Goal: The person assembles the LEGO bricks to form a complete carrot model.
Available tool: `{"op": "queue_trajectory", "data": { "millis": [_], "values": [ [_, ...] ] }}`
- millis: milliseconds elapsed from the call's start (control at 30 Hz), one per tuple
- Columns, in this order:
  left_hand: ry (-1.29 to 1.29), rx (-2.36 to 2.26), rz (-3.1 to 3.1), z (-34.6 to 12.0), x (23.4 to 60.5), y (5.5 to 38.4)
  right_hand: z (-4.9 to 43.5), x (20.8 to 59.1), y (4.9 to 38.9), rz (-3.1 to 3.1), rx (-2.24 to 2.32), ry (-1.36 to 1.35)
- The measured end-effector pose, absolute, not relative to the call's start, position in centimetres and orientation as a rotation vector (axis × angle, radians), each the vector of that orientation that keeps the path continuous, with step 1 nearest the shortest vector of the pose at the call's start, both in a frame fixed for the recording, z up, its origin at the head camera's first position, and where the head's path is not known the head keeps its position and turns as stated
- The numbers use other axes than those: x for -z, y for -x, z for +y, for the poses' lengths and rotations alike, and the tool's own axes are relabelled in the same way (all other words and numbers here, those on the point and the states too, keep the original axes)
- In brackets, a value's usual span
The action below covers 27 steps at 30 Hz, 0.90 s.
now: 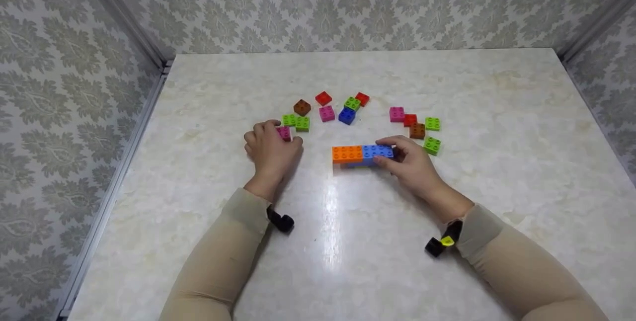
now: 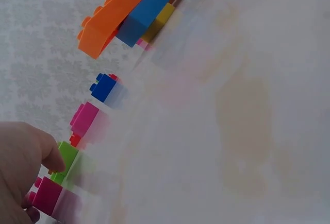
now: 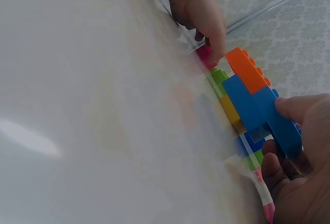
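My right hand (image 1: 412,164) grips the right end of a joined stack of toy building bricks (image 1: 353,153). On top are an orange brick (image 2: 111,18) and a blue brick (image 3: 282,123); another blue brick (image 3: 245,103) is below, with a yellow brick (image 3: 232,113) at the bottom. Over to the left, my left hand (image 1: 271,149) is around a magenta brick (image 1: 283,133) on the table. Its thumb appears slightly apart from that brick, and the other fingers partly hide it. Two lime green bricks (image 1: 302,123) stand just beyond.
Behind the stack lie loose bricks: brown (image 1: 302,107), red (image 1: 323,98), pink (image 1: 327,113), and a blue one (image 1: 347,116) touching a green one (image 1: 352,104). Beyond my right hand are more pink (image 1: 397,114), brown (image 1: 417,131) and green (image 1: 432,145) bricks. Patterned panels (image 1: 325,8) border the table.
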<state>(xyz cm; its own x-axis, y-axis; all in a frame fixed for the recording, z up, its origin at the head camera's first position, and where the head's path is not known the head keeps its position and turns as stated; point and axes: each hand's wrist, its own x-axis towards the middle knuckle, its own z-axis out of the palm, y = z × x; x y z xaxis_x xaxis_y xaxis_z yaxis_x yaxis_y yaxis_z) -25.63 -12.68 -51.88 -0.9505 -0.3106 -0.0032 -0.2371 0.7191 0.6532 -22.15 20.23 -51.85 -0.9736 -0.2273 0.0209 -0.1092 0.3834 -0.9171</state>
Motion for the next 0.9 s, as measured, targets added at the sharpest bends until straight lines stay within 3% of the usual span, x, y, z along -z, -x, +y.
{"op": "queue_trajectory", "data": {
  "millis": [467, 900],
  "values": [
    [-0.436, 1.09, -2.795, -12.4, 51.83, 25.51, 20.44, 51.79, 22.16, 2.502, 1.651, 0.296],
    [-0.232, 1.394, -2.577, -12.12, 51.33, 25.02, 20.33, 51.98, 22.27, 2.496, 1.657, 0.291]
  ]
}}
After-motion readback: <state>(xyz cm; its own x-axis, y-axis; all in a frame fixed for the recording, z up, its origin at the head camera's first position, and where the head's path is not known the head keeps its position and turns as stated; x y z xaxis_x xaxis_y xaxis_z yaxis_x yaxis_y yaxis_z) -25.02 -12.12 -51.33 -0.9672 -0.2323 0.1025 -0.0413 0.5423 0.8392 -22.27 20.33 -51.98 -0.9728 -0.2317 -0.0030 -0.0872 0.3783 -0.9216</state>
